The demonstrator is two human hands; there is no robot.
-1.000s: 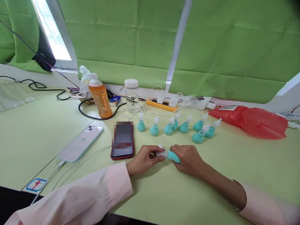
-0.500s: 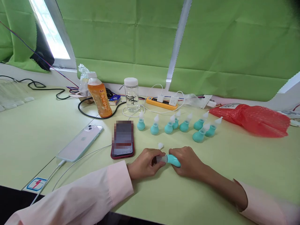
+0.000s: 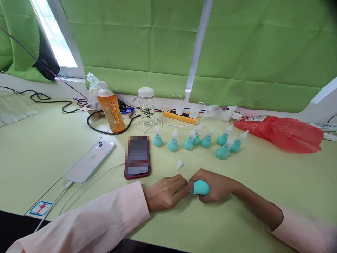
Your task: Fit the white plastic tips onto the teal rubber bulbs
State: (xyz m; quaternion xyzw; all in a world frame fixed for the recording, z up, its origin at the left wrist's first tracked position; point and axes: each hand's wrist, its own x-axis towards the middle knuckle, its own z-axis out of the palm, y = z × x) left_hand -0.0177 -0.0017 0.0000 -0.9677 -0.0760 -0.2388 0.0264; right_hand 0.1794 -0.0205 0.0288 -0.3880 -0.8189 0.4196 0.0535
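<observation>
A teal bulb [image 3: 201, 187] lies on its side between my hands, low over the table. My right hand [image 3: 217, 186] is wrapped round its right end. The fingers of my left hand [image 3: 168, 192] pinch at the bulb's narrow neck and hide whatever is fitted there. Just beyond my hands, a loose white tip [image 3: 179, 164] rests on the table. Several teal bulbs with whitish tips stand farther back, among them one at the left [image 3: 157, 140] and a tilted one at the right [image 3: 222, 151].
A dark red phone [image 3: 137, 168] and a pale phone [image 3: 91, 160] with a cable lie at left. Behind are an orange drink bottle [image 3: 112, 111], a clear bottle [image 3: 147, 111] and a yellow power strip [image 3: 171, 114]. A red plastic bag [image 3: 286, 133] lies at back right.
My left fingers have closed over the clear neck piece seen before and moved right to the bulb. The bulb has shifted slightly right and nearer, now rounder in my right hand.
</observation>
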